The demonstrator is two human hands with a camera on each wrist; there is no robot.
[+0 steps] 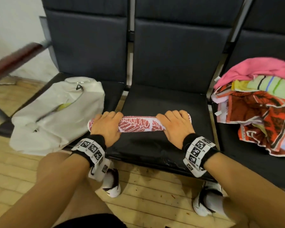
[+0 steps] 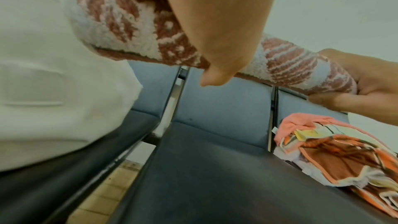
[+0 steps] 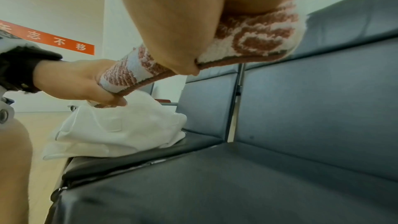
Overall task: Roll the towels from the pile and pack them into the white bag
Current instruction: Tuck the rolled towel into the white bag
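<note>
A rolled red-and-white towel [image 1: 135,124] is held lifted off the middle dark seat [image 1: 155,148]. My left hand [image 1: 106,125] grips its left end and my right hand [image 1: 175,125] grips its right end, fingers curled over the top and thumbs underneath. The left wrist view shows the rolled towel [image 2: 129,28] above the seat with my thumb under it; the right wrist view shows the rolled towel [image 3: 256,40] the same way. The white bag [image 1: 56,116] lies on the left seat, its zip partly undone. The pile of towels [image 1: 260,106] sits on the right seat.
Dark backrests [image 1: 176,51] rise behind the three joined seats. A blurred dark red armrest [image 1: 15,61] crosses the far left. My knees and white shoes [image 1: 112,183] are over the wooden floor [image 1: 146,203] in front of the seats.
</note>
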